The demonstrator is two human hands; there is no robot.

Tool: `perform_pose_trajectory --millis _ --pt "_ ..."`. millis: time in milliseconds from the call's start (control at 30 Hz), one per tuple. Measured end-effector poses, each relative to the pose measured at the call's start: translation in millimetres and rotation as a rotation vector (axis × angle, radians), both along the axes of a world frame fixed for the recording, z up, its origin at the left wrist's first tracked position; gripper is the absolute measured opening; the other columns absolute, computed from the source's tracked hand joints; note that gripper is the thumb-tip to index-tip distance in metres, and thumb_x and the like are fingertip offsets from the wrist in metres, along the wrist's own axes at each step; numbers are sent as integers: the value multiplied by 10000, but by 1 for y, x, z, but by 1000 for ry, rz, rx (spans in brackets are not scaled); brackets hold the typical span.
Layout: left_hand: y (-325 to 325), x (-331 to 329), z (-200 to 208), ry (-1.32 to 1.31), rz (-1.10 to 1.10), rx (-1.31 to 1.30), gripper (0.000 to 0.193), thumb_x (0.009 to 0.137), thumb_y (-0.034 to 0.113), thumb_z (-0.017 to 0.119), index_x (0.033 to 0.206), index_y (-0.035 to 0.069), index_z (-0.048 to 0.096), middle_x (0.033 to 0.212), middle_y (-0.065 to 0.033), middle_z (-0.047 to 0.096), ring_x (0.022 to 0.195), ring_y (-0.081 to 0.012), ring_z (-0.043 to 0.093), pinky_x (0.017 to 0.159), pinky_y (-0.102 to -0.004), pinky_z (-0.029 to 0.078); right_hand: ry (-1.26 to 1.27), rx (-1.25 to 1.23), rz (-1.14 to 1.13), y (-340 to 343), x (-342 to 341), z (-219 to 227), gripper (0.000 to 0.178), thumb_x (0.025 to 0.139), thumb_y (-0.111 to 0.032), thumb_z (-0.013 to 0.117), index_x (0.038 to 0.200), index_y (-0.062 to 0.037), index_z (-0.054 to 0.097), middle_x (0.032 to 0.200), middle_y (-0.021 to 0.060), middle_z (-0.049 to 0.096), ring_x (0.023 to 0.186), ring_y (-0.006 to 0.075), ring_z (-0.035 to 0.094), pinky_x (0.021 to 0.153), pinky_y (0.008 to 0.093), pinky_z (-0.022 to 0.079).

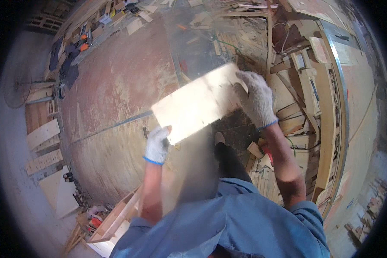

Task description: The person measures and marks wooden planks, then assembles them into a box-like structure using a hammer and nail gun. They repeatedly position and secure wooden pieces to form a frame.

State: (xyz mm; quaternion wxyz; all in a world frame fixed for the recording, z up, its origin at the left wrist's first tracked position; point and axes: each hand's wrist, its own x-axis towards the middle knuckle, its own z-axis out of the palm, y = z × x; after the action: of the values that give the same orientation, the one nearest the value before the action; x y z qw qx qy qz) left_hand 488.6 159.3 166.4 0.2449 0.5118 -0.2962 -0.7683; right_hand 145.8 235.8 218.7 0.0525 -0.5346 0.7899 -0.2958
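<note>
A pale rectangular wooden board (191,107) is held up in front of me, tilted with its right end farther away. My left hand (158,144), in a white knit glove with a blue cuff, grips the board's near left corner, thumb on top. At the far right end my right hand (257,96), gloved the same way, is closed round the board's edge. Part of the board lies in shadow near the right hand. The fingers beneath the board are hidden.
A large worn reddish work surface (120,77) spreads to the left. Wood offcuts (241,34) lie heaped at the far side. On the right, a long bench (352,120) has scrap wood beside it. A wooden box (116,215) stands at the lower left.
</note>
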Motion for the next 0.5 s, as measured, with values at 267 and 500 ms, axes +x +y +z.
perform_pose_trajectory --millis 267,500 --pt "-121 -111 49 107 -715 -32 289 858 135 714 1066 -64 732 956 -119 751 900 -204 720 785 -326 564 -346 303 64 66 -38 -8 293 989 -278 560 1006 -8 672 934 253 675 884 449 655 789 476 530" --pt "-118 -271 37 478 -657 104 644 1012 556 534 1294 -21 580 1195 -193 697 1041 -319 710 899 -452 590 -1078 55 -704 146 -39 2 233 963 -188 613 1013 18 709 837 3 666 795 103 583 716 287 489"
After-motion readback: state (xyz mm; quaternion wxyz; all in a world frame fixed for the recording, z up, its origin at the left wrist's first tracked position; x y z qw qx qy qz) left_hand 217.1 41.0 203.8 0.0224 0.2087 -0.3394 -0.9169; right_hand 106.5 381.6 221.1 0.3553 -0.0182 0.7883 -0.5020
